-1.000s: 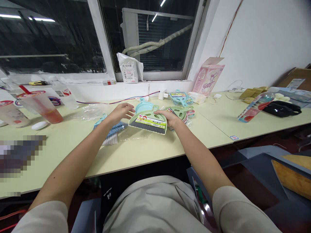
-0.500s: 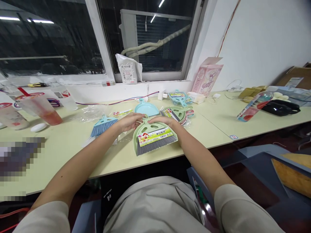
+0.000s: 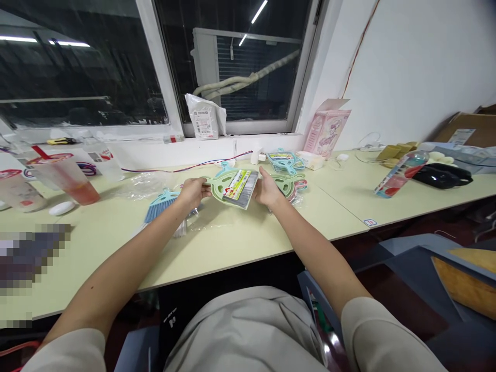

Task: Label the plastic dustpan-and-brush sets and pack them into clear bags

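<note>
A green dustpan-and-brush set with grey bristles and a yellow-green label is held above the table, turned sideways. My left hand is closed round its handle end. At the wide bristle end, my right hand grips the edge, thumb upward and the other fingers partly hidden. Behind the set, a light-blue dustpan is mostly covered. Left of it lies a blue brush, near my left forearm. More green and pink sets in clear wrapping lie just beyond my right hand.
Blue packaged sets lie farther back, by a pink box. Drink cups and a white oval object stand at left. A bottle and a black case are at right. Crumpled clear plastic lies near the wall.
The green set has turned from bristles toward me to bristles pointing right, and moved slightly away. My right hand has gone from the handle area to the bristle end; my left stays at the handle.
</note>
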A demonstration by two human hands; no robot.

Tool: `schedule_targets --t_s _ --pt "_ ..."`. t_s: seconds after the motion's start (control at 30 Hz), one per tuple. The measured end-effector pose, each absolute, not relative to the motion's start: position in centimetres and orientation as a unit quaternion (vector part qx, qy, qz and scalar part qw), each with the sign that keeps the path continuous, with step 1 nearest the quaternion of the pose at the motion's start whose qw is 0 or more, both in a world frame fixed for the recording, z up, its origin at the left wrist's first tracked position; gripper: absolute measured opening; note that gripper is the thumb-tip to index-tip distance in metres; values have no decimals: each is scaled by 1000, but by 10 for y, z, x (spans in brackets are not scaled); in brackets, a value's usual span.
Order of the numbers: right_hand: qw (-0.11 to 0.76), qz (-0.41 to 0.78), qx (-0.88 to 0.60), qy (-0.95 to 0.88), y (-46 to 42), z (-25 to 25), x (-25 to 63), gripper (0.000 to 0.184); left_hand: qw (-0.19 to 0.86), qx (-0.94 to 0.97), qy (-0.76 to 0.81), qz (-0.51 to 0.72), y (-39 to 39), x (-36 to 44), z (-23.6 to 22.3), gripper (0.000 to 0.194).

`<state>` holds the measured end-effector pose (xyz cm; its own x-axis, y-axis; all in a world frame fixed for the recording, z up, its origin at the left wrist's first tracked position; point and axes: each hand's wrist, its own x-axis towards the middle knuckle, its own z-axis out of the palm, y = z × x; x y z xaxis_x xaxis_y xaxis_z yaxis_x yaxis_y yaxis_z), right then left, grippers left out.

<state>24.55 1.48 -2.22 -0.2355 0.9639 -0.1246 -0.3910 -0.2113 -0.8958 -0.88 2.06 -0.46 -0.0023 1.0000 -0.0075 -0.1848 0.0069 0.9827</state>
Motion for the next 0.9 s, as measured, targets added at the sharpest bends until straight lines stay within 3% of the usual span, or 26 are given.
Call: schedule_targets --t_s 0.2,0.5,0.73,0.9 --pt "513 696 -369 -341 7 -19 234 25 530 450 458 555 13 -2 -4 9" --pt "514 711 -377 -297 6 -18 232 31 537 451 456 548 12 0 -7 10" --pt "538 686 -365 -328 11 -24 233 17 541 448 460 544 11 1 -9 10" --pt "523 671 -394 -347 13 -28 234 27 534 454 460 546 10 3 -10 9"
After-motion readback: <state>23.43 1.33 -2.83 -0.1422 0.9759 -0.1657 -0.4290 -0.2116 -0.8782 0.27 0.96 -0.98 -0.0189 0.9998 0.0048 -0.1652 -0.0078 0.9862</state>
